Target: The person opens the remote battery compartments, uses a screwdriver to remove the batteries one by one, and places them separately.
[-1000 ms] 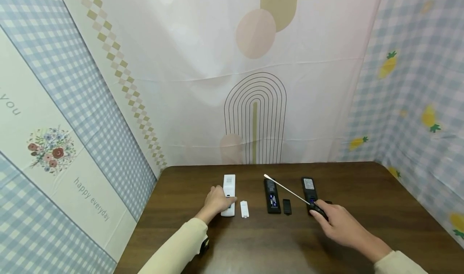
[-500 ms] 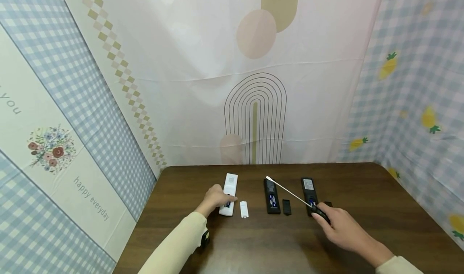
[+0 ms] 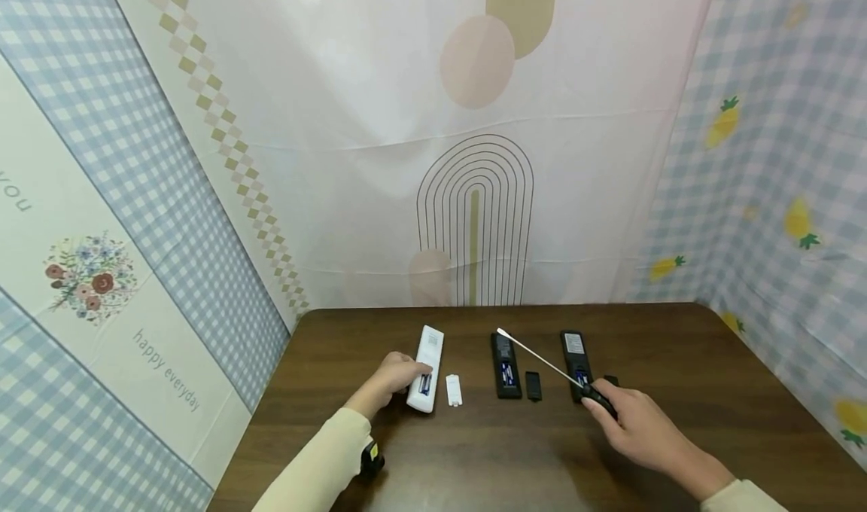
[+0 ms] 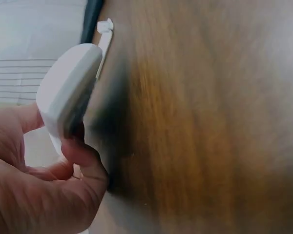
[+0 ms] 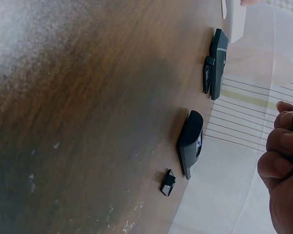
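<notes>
My left hand (image 3: 389, 379) grips a white remote control (image 3: 430, 346) by its side, thumb toward the bay, where batteries show. The left wrist view has this remote (image 4: 68, 83) tilted and apparently off the table, with a shadow beneath. Just right of it lies a white battery cover (image 3: 454, 390). In my right hand (image 3: 633, 422) is a screwdriver (image 3: 542, 358), held by its black handle, shaft pointing up and left. Its shaft passes over a black remote (image 3: 507, 380) and a second black remote (image 3: 573, 346), both with batteries visible.
A black battery cover (image 3: 533, 386) lies right of the middle remote. Another small black cover (image 5: 168, 183) sits beyond the right-hand remote, partly hidden by the right hand in the head view. The brown wooden table (image 3: 474, 459) ends at a patterned cloth backdrop (image 3: 366, 218).
The white remote has turned, its far end now leaning right and its near end shifted left and closer. More of its battery bay shows. The right hand and screwdriver have barely moved.
</notes>
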Demonstrator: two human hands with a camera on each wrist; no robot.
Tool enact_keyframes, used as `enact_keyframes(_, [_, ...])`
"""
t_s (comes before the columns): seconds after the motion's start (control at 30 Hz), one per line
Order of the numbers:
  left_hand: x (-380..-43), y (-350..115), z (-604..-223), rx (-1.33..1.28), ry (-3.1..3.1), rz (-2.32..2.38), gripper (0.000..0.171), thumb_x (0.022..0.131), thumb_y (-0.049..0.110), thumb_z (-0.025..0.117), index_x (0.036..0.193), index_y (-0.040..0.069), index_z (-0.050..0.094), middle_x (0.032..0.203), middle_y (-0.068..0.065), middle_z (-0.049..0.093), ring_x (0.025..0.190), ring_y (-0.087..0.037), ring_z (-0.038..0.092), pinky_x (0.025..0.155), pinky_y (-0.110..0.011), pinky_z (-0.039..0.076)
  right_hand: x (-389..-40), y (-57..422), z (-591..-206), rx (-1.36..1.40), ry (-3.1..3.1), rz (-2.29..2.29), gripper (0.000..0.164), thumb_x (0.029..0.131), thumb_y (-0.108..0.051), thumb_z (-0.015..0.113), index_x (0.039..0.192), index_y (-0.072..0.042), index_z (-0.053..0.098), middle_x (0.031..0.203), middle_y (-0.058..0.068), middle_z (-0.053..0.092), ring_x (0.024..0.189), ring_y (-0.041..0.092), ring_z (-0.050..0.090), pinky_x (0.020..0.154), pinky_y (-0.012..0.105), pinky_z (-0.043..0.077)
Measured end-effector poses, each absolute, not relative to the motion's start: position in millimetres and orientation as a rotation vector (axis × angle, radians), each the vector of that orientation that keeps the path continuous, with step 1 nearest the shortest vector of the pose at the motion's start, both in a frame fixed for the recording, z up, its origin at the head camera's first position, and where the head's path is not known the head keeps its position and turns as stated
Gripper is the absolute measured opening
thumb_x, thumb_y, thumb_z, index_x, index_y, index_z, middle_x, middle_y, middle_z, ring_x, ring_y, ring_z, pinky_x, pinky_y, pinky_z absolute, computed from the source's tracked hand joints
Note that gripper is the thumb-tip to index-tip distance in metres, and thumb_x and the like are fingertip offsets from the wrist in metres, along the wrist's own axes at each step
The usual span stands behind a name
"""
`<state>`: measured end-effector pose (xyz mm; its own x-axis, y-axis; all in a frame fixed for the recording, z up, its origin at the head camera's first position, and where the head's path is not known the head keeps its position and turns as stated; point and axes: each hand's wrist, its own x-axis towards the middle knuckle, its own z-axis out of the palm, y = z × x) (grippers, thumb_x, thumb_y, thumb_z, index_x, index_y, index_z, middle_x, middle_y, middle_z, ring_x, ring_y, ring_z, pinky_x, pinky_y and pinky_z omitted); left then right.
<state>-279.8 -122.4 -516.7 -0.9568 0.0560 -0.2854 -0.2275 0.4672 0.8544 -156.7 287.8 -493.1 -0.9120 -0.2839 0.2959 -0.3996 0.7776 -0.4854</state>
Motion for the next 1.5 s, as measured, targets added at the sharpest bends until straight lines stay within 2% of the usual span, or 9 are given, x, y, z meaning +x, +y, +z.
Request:
enact_keyframes(0.2, [-263.5, -132.6, -515.1, -0.039, 2.149, 1.803, 0.023, 0.099, 0.024, 0.072, 0.102, 0.001, 0.069, 0.085, 0.001, 0.074, 0.075, -0.010, 0.066, 0.067, -0.025, 0.054, -154.6, 287.3, -489.7, 0.548, -2.733, 0.754, 0.020, 0.109, -0.026, 0.063, 0.091, -0.024, 0.054, 0.059, -0.018, 0.034, 0.048, -0.005, 0.027, 0.046, 0.020, 0.032])
enact_keyframes(0.5, [-255.7, -134.5, -510.0, 0.085, 1.991, 1.983, 0.025, 0.104, 0.022, 0.068, 0.114, 0.001, 0.062, 0.090, 0.001, 0.073, 0.074, -0.009, 0.067, 0.060, -0.024, 0.050, -146.2, 281.0, -489.1, 0.659, -2.707, 0.722, 0.015, 0.106, -0.023, 0.067, 0.094, -0.027, 0.059, 0.064, -0.023, 0.040, 0.054, -0.008, 0.033, 0.049, 0.019, 0.034])
enact_keyframes(0.6, [-254.5, -129.9, -507.1, 0.106, 1.960, 2.007, 0.023, 0.106, 0.024, 0.065, 0.112, 0.002, 0.061, 0.091, 0.001, 0.071, 0.075, -0.010, 0.067, 0.060, -0.023, 0.050, -144.8, 277.6, -491.6, 0.711, -2.680, 0.712, 0.015, 0.105, -0.021, 0.069, 0.096, -0.028, 0.060, 0.068, -0.025, 0.043, 0.056, -0.009, 0.036, 0.050, 0.018, 0.035])
enact_keyframes(0.73, [-254.2, -121.5, -504.5, 0.110, 1.960, 2.012, 0.022, 0.107, 0.026, 0.064, 0.099, 0.007, 0.059, 0.088, 0.002, 0.070, 0.073, -0.010, 0.064, 0.061, -0.023, 0.050, -142.0, 271.5, -491.4, 0.777, -2.674, 0.730, 0.011, 0.106, -0.022, 0.068, 0.099, -0.028, 0.062, 0.070, -0.026, 0.046, 0.057, -0.010, 0.037, 0.051, 0.018, 0.036])
enact_keyframes(0.83, [-255.0, -114.8, -504.6, 0.130, 1.975, 2.002, 0.022, 0.108, 0.025, 0.063, 0.097, 0.006, 0.060, 0.086, 0.002, 0.071, 0.072, -0.010, 0.064, 0.062, -0.024, 0.050, -141.0, 264.8, -489.7, 0.830, -2.665, 0.738, 0.010, 0.106, -0.022, 0.068, 0.098, -0.027, 0.063, 0.071, -0.026, 0.047, 0.058, -0.011, 0.038, 0.053, 0.017, 0.037])
enact_keyframes(1.07, [-259.3, -101.1, -505.6, 0.222, 1.999, 1.963, 0.029, 0.112, 0.024, 0.055, 0.108, -0.004, 0.060, 0.094, -0.006, 0.077, 0.077, -0.013, 0.073, 0.066, -0.028, 0.060, -141.4, 249.1, -485.9, 0.871, -2.651, 0.685, 0.008, 0.105, -0.021, 0.069, 0.100, -0.027, 0.067, 0.077, -0.023, 0.059, 0.063, -0.012, 0.044, 0.056, 0.018, 0.041])
enact_keyframes(1.27, [-265.0, -98.4, -508.2, 0.261, 2.033, 1.976, 0.032, 0.115, 0.024, 0.048, 0.116, -0.007, 0.054, 0.100, -0.017, 0.078, 0.078, -0.017, 0.076, 0.067, -0.033, 0.064, -145.2, 233.6, -480.1, 0.861, -2.631, 0.662, 0.003, 0.103, -0.021, 0.072, 0.103, -0.024, 0.072, 0.085, -0.016, 0.072, 0.069, -0.012, 0.054, 0.060, 0.021, 0.050])
enact_keyframes(1.33, [-266.2, -100.5, -509.6, 0.256, 2.047, 1.980, 0.032, 0.115, 0.024, 0.048, 0.117, -0.007, 0.053, 0.099, -0.016, 0.078, 0.079, -0.017, 0.076, 0.067, -0.033, 0.064, -147.1, 227.2, -478.7, 0.861, -2.613, 0.613, 0.002, 0.102, -0.021, 0.073, 0.103, -0.021, 0.074, 0.089, -0.014, 0.075, 0.072, -0.009, 0.060, 0.061, 0.024, 0.054])
enact_keyframes(1.5, [-269.1, -102.1, -512.5, 0.225, 2.036, 1.991, 0.031, 0.115, 0.025, 0.048, 0.117, -0.005, 0.051, 0.094, -0.010, 0.076, 0.078, -0.017, 0.076, 0.066, -0.034, 0.063, -151.4, 216.0, -476.1, 0.825, -2.602, 0.479, 0.013, 0.100, -0.023, 0.075, 0.108, -0.014, 0.078, 0.099, -0.004, 0.082, 0.081, 0.007, 0.076, 0.068, 0.032, 0.062])
